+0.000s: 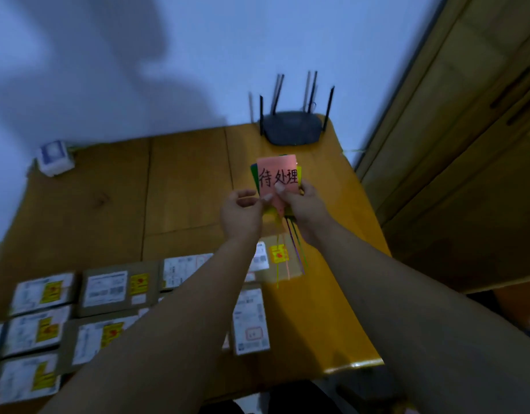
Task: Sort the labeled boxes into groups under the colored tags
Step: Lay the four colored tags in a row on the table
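Note:
My right hand holds a stack of colored tags above the table; a pink tag with black handwritten characters is on top, and green and yellow edges show behind it. Thin colored strings hang from the stack. My left hand pinches the pink tag's lower left corner. Several cardboard boxes with white shipping labels and yellow stickers lie flat at the table's near left, such as one box in the back row and another box at its left. One box lies under my hands.
A black router with upright antennas stands at the table's far edge by the wall. A small white-and-blue device sits at the far left corner. The wooden table ends at right, next to a wooden cabinet.

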Available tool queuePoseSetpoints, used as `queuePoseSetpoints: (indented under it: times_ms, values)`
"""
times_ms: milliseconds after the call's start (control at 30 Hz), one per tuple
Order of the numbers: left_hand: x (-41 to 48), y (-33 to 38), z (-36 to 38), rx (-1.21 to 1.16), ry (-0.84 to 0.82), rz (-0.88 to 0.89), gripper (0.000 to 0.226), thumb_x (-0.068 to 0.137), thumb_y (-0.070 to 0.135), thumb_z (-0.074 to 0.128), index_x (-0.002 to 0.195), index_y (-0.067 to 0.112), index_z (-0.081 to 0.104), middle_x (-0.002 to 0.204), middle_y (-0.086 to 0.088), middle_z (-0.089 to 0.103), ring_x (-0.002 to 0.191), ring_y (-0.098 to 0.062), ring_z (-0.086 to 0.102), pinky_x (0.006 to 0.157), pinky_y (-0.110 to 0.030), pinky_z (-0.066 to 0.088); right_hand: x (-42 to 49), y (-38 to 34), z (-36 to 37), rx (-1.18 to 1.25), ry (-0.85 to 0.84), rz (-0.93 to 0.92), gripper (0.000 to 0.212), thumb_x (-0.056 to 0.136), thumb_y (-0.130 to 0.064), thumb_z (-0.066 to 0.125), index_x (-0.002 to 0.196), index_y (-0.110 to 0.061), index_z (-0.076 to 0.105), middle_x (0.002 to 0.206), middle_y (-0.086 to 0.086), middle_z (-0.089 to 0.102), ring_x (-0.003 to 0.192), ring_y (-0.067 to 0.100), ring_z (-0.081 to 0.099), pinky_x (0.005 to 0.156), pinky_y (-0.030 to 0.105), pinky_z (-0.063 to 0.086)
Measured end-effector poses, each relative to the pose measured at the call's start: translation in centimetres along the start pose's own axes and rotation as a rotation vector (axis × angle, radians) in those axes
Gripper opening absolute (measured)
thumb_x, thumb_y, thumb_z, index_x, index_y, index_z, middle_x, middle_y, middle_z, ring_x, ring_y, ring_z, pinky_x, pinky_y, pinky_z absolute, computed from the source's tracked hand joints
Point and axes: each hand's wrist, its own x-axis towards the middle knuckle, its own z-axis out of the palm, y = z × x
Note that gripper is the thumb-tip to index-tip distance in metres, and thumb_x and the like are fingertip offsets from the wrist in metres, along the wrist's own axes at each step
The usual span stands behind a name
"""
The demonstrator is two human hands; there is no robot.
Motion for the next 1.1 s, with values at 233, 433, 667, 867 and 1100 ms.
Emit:
queuePoseSetpoints:
  times_ms: [233, 433, 667, 867, 1100]
  values:
    - [1.6, 5.5, -9.0, -0.096, 0.118, 0.144, 0.015, 0.085, 0.018, 0.083, 0.098, 0.013, 0.075, 0.093, -0.007, 0.078, 0.092, -0.026, 0.076, 0.080, -0.039, 0.065, -1.4, -4.9, 7.7, 0.042, -0.267, -0.043, 0.031, 0.104, -0.006, 0.062, 0.135, -0.004, 0.064, 0.117, 0.010, 0.073, 0.092, 0.023, 0.073, 0.070, 0.033, 0.064]
    - [0.8, 7.1, -13.2, -0.176, 0.111, 0.175, 0.022, 0.091, 0.020, 0.078, 0.111, 0.011, 0.077, 0.100, -0.001, 0.078, 0.096, -0.018, 0.074, 0.078, -0.028, 0.062, -1.9, -6.2, 11.4, 0.018, -0.364, -0.095, 0.029, 0.101, -0.013, 0.069, 0.129, -0.010, 0.068, 0.124, 0.012, 0.075, 0.109, 0.032, 0.074, 0.079, 0.038, 0.066]
    - [0.4, 6.8, -17.3, -0.291, 0.087, 0.166, 0.027, 0.092, 0.011, 0.075, 0.119, 0.010, 0.074, 0.107, -0.008, 0.078, 0.097, -0.019, 0.075, 0.078, -0.024, 0.060, -2.1, -5.3, 15.3, 0.028, -0.396, -0.071, 0.036, 0.096, -0.015, 0.074, 0.130, -0.007, 0.063, 0.124, 0.014, 0.075, 0.112, 0.035, 0.073, 0.086, 0.045, 0.065]
    - [2.1, 4.6, -24.9, -0.333, 0.210, 0.092, 0.026, 0.097, 0.009, 0.069, 0.122, 0.004, 0.067, 0.097, -0.011, 0.075, 0.072, -0.016, 0.075, 0.068, -0.027, 0.064, -3.4, -1.3, 23.0, 0.048, -0.458, 0.000, 0.034, 0.099, -0.020, 0.072, 0.131, -0.017, 0.061, 0.117, 0.005, 0.077, 0.093, 0.022, 0.079, 0.069, 0.036, 0.064]
    - [7.8, 1.7, -37.5, -0.225, 0.157, -0.058, 0.028, 0.101, 0.011, 0.064, 0.128, 0.010, 0.068, 0.096, -0.007, 0.078, 0.067, -0.014, 0.077, 0.062, -0.028, 0.062, -4.1, 4.2, 34.5, 0.012, -0.414, 0.022, 0.033, 0.101, -0.018, 0.069, 0.133, -0.021, 0.063, 0.124, 0.012, 0.075, 0.100, 0.033, 0.076, 0.071, 0.042, 0.064]
